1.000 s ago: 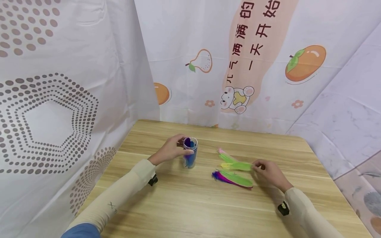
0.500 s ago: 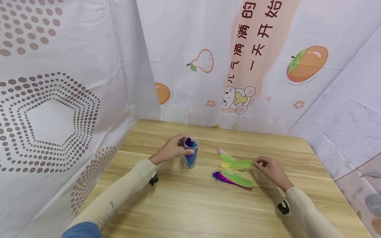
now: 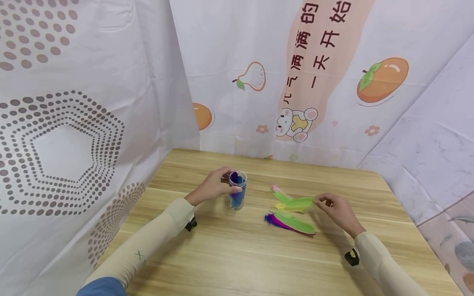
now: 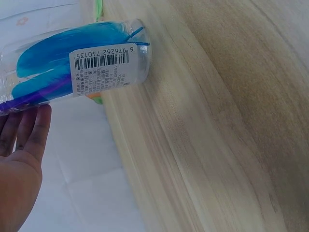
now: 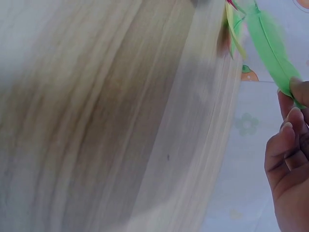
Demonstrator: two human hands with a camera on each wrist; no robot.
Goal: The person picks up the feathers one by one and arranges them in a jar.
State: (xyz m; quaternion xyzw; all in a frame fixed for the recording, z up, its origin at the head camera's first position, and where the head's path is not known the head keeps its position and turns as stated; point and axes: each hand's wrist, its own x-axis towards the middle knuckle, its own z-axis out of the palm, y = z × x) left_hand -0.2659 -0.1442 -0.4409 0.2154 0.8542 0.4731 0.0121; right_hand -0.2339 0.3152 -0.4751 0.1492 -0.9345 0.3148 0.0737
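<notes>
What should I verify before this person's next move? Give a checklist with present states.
Left hand gripping the clear, cylindrical, see-through jar: ok.
Jar upright, mouth uncovered: ok.
Right hand pinching one end of the long, bright-green feather: ok.
Held feather clear of the slim yellow feather: cannot tell; they overlap in the head view.
Held feather over the jar: not ok, it is apart.
Enough room inside: cannot tell; blue feathers already occupy some.

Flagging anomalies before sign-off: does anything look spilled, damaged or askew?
The handwork looks ordinary: the left hand holds the jar upright, and I see no damage or spill. One oddity: on the back curtain, the printed bear lies on its side, as if hung sideways.
</notes>
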